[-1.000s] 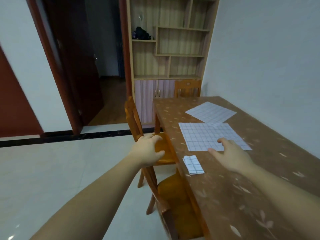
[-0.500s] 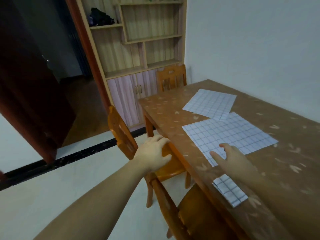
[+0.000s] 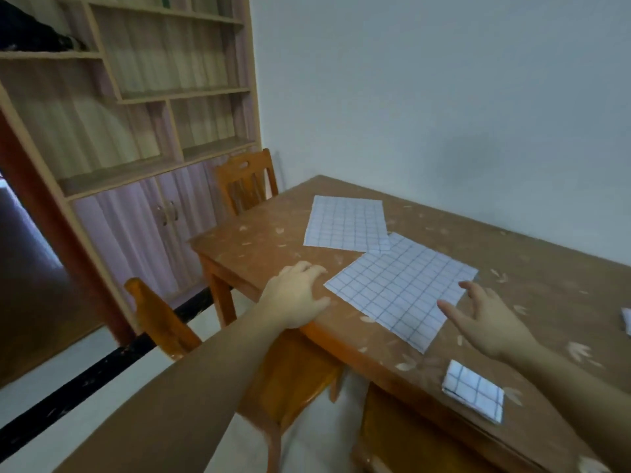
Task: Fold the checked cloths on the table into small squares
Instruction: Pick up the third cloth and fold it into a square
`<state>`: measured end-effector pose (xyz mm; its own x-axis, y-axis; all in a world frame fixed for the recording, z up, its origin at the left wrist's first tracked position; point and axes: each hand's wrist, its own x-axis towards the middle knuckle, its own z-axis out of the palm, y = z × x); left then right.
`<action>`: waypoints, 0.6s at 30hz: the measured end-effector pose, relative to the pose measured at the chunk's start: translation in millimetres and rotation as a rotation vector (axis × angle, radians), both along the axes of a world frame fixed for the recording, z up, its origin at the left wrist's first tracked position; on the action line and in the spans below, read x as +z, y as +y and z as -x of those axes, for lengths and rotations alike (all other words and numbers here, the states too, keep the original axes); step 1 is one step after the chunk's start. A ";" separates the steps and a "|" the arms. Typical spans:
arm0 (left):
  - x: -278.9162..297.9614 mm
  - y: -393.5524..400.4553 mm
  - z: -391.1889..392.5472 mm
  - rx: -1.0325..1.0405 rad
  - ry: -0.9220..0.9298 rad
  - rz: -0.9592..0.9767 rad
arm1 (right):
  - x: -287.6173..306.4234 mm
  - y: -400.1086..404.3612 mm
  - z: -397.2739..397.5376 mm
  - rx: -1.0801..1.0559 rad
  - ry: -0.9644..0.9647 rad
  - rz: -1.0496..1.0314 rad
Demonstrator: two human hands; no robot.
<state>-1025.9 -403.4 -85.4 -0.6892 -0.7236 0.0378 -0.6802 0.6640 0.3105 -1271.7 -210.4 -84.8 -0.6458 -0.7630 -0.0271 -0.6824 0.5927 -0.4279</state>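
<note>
Two white cloths with a blue check lie flat on the brown table point(image 3: 532, 288). The near cloth point(image 3: 403, 285) lies between my hands, and the far cloth point(image 3: 346, 222) lies beyond it, their corners overlapping. A small folded checked square point(image 3: 473, 390) sits near the table's front edge. My left hand point(image 3: 295, 295) rests on the table edge just left of the near cloth, fingers loosely bent, holding nothing. My right hand point(image 3: 485, 319) hovers at the near cloth's right corner with fingers spread, not gripping it.
Wooden chairs stand at the table: one at the far end point(image 3: 246, 180), one at the left point(image 3: 160, 319) and one below my arms point(image 3: 297, 370). A shelf unit with cabinet doors point(image 3: 146, 131) fills the back left. Another folded cloth point(image 3: 626, 320) shows at the right edge.
The view has swung right and closer to the table. My left hand left the chair back and now rests on the table edge. My right hand moved to the near cloth's right corner.
</note>
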 end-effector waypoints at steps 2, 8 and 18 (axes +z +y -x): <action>0.2 -18.7 6.2 -0.053 -0.009 0.009 | -0.7 -4.6 -5.9 -0.043 0.003 0.001; -3.7 -59.5 44.5 -0.168 -0.029 0.021 | -16.1 -34.4 11.0 -0.121 -0.025 0.017; -46.2 -114.8 143.4 -0.232 -0.090 -0.058 | -79.1 -91.7 65.7 -0.245 -0.161 -0.074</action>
<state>-1169.4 -518.2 -131.6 -0.8358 -0.5447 -0.0683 -0.5382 0.7884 0.2980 -1337.4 -302.1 -163.9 -0.7931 -0.5774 -0.1940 -0.4423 0.7648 -0.4685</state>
